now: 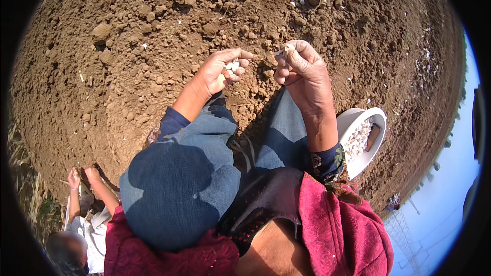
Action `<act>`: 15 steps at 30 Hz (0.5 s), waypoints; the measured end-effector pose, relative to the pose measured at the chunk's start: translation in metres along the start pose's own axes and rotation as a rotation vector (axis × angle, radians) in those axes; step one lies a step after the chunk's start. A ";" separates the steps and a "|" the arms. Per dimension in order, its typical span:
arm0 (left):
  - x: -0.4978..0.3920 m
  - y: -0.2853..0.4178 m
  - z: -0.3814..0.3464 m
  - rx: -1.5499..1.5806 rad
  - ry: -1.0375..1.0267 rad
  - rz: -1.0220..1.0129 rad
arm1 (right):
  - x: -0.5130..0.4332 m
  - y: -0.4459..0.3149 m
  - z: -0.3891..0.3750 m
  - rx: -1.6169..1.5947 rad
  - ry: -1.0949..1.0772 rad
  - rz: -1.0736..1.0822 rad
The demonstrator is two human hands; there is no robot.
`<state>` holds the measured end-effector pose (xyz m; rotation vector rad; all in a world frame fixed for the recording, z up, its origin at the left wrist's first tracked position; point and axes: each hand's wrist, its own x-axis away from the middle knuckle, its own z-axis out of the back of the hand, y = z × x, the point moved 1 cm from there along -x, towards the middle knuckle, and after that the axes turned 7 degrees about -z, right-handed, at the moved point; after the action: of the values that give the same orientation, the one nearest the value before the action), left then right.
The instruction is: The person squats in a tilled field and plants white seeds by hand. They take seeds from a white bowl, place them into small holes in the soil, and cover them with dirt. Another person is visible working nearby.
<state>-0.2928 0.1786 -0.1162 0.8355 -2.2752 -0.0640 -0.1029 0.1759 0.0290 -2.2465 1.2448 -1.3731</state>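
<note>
My left hand (222,69) is cupped over the soil, its fingers curled around several white garlic cloves (232,66). To its right, my right hand (303,61) is raised and pinches a garlic clove (288,47) between thumb and forefinger. The other fingers of that hand are folded in, so whatever lies under them is hidden. Both hands are above the loose brown soil (257,27), apart from each other. Beside my right forearm stands a white plastic bucket (378,114) with many cloves (358,140) inside, along with a flat brown piece (373,138).
Clods and a few scattered white cloves (302,1) lie on the ground ahead. My denim-covered knee (172,184) is at lower left. Further left, a co-worker (90,237) in a white top has both hands low near dry stalks (27,165). A pylon (402,234) stands far right.
</note>
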 end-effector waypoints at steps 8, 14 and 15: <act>0.004 -0.003 0.025 0.114 0.166 -0.033 | 0.073 -0.046 -0.058 0.188 -0.472 0.160; 0.027 0.049 0.017 -0.050 0.233 -0.121 | 0.044 -0.048 0.023 0.265 0.140 0.125; 0.031 0.067 0.015 -0.129 0.227 -0.129 | 0.044 -0.056 0.047 0.314 0.295 0.107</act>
<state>-0.3559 0.2107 -0.0908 0.8745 -1.9827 -0.1648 -0.0250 0.1665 0.0630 -1.7916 1.1184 -1.7651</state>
